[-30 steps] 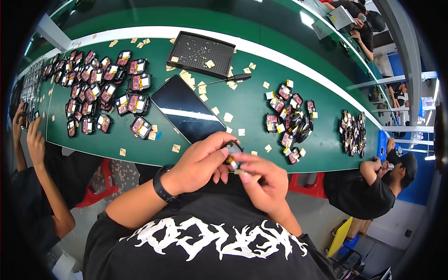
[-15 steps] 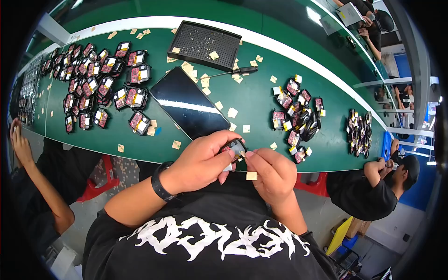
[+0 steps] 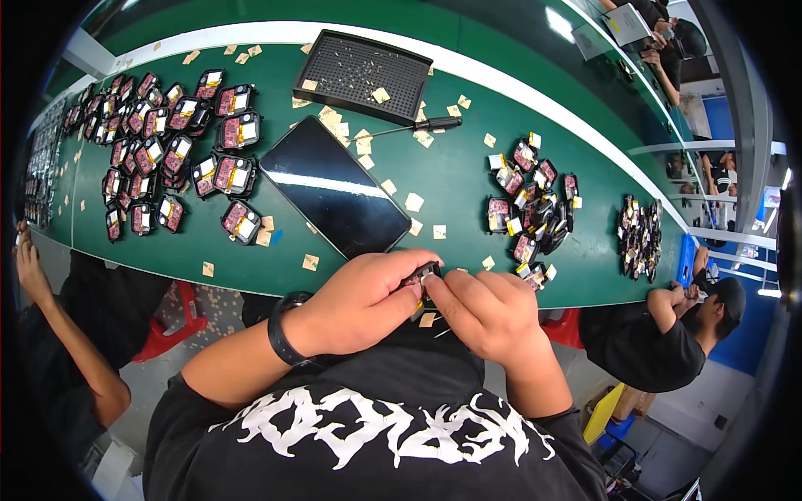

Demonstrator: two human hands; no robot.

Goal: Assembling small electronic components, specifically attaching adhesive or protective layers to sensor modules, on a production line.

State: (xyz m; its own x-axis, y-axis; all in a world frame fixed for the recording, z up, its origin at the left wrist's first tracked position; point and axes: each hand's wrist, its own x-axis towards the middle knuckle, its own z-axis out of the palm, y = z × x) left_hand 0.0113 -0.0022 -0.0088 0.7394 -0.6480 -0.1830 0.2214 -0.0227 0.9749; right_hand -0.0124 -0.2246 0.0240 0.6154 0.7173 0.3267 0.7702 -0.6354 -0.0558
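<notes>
Green table (image 3: 455, 179); fingers (image 3: 455, 296) obscure device (image 3: 430, 270).

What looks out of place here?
It looks untidy: small beige squares lie strewn at odd angles across the green table; a couple sit in the black tray among tiny specks, and pale bits litter the floor.

A small black-cased module (image 3: 425, 271) sits between the two hands beyond the bench's near edge, gripped by the left hand (image 3: 363, 296), whose thumb lies over it. The fingertips of the right hand (image 3: 493, 309) meet its right side. It is tilted; its dark rim shows at the far end, with a little pinkish-red inside and a yellow patch at the near end. Fingers hide most of the rest. A flat tan square (image 3: 428, 320) shows just nearer than the module, beside the right hand; whether that hand holds it is unclear.
</notes>
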